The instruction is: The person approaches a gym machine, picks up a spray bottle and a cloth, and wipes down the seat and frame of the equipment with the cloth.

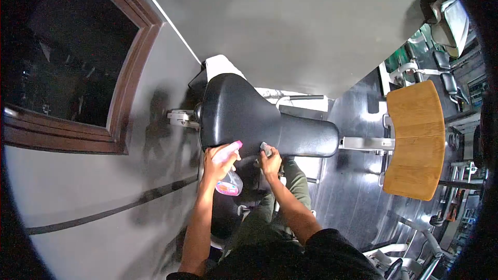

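My left hand (219,163) is wrapped round the neck of a spray bottle (230,184), which has a pink nozzle, a clear body and a pink label. The nozzle is over the near edge of a black padded bench (244,111). My right hand (270,163) is closed on a crumpled whitish cloth (266,149) at the same near edge, right of the bottle. Most of the cloth is hidden in the fingers. The pad is wide at the left and narrows to the right, with a smooth, shiny surface.
A wooden curved platform (415,140) stands to the right, linked to the bench by a metal beam (367,143). A brown-framed window (124,98) is in the left wall. Behind the pad are a white cover (224,66) and a metal handle (306,97). More gym machines (410,254) stand at lower right.
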{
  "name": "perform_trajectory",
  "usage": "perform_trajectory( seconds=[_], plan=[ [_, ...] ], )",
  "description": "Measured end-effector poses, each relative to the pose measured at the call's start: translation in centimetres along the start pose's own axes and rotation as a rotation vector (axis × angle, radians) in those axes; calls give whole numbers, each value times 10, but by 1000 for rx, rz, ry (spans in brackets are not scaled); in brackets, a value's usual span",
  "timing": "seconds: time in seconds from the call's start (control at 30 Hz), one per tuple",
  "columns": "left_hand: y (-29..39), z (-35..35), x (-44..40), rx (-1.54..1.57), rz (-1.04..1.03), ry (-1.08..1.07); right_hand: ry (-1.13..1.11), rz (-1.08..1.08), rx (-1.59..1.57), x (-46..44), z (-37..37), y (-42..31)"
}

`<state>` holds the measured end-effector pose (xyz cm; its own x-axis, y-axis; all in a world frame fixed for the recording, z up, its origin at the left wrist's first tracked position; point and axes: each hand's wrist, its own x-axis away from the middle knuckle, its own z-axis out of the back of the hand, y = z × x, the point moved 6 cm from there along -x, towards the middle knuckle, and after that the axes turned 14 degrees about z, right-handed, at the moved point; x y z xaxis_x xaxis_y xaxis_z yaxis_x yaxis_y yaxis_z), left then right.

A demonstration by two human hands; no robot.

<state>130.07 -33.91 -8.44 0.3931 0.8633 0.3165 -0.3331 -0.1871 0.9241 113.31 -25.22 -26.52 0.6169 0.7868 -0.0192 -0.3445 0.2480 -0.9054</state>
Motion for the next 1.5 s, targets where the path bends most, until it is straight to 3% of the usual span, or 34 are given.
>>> perform_trajectory(
  seconds=[0.07, 0.2, 0.23, 0.27, 0.37, 0.4, 0.47, 0.5, 0.6, 0.8, 0.93, 1.0, 1.07, 1.1, 1.13, 1.2, 1.23, 1.27, 1.33, 1.5],
  plan=[
    [2, 0, 1, 2, -8, 3, 22, 117, -93, 3, 4, -32],
    [2, 0, 0, -18, -5, -33, -17, 5, -319, 32, -2, -52],
    [4, 0, 0, -18, -6, -33, -12, -192, -521, 40, -14, -37],
    [5, 0, 0, -10, 3, -38, -13, -190, -523, 44, -17, -30],
    [3, 1, 1, -9, 17, -38, 3, -741, -888, 61, -42, 8],
    [1, 0, 0, -12, 24, -38, -81, -750, -961, 57, -48, 19],
    [2, -1, 0, 12, 5, -35, 3, -944, -1074, 58, -72, 53],
    [1, 0, 0, 19, 19, -16, -24, -939, -1304, 58, -98, 78],
    [4, 1, 1, 45, 50, 7, -118, -827, -1371, 57, -102, 63],
    [0, 2, 0, 25, 60, 9, -232, -1054, -1371, 74, -80, -27],
    [-2, 1, -1, 11, 49, -8, -260, -904, -1308, 69, -85, 11],
    [-3, 1, 0, 18, 24, -18, -155, -863, -1228, 60, -89, 54],
    [-1, 1, 0, 37, 33, -1, 82, -797, -1056, 38, -47, 30],
    [2, 1, 1, 37, 29, 0, 64, -732, -835, 31, -37, 36],
    [4, 1, 1, 31, 35, -9, 65, -728, -837, 30, -45, 47],
    [5, 0, 2, 27, 39, -20, 137, -471, -461, 23, -42, 59],
    [7, 0, 2, 11, -4, -14, 128, -247, -237, 15, -8, -10],
    [9, 0, 2, -5, -47, -6, 87, -35, -113, 12, -6, -24],
    [8, 0, 2, -1, -57, -8, 28, 168, -139, 9, 3, -63],
    [0, 0, 1, 17, -33, -9, -103, 242, -79, -9, 12, -62]
  ],
)
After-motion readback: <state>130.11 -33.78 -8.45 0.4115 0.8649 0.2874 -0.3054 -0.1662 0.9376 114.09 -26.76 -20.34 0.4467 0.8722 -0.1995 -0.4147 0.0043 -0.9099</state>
